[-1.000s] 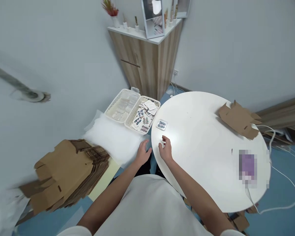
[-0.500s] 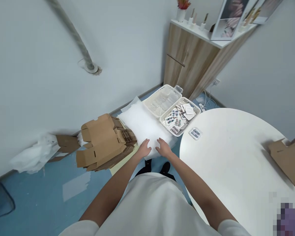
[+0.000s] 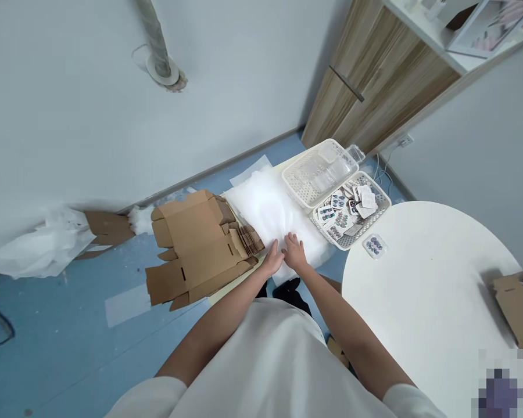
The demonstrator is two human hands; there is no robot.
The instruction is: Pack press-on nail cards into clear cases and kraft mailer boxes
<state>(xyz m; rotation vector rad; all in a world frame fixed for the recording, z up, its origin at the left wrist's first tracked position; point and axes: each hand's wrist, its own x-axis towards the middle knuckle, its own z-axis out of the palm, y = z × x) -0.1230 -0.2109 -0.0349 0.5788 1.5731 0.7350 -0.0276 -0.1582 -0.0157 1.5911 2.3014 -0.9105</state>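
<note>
A stack of thin white foam sheets [image 3: 261, 203] lies in front of me, with creases running away from my fingertips. At its near edge my left hand [image 3: 273, 260] is closed, its fingers and thumb pinching the top sheet. My right hand [image 3: 294, 252] lies beside it on the stack, fingers stretched out and slightly apart. The two hands nearly touch at the thumbs. Left of the stack is a pile of flattened brown cardboard boxes [image 3: 196, 232]. To the right, a white basket [image 3: 368, 223] holds several cards of press-on nails.
A second white basket [image 3: 298, 194] with clear plastic cases stands behind the stack. The round white table [image 3: 418, 307] at right carries a small clear nail case [image 3: 375, 247] and a cardboard box [image 3: 520, 305]. A wooden cabinet [image 3: 387, 75] fills the far corner. White plastic bags [image 3: 43, 244] lie left.
My hands have come closer together and moved onto the foam, where creases now show. My left fingers have closed. The view has tilted down and shifted.
</note>
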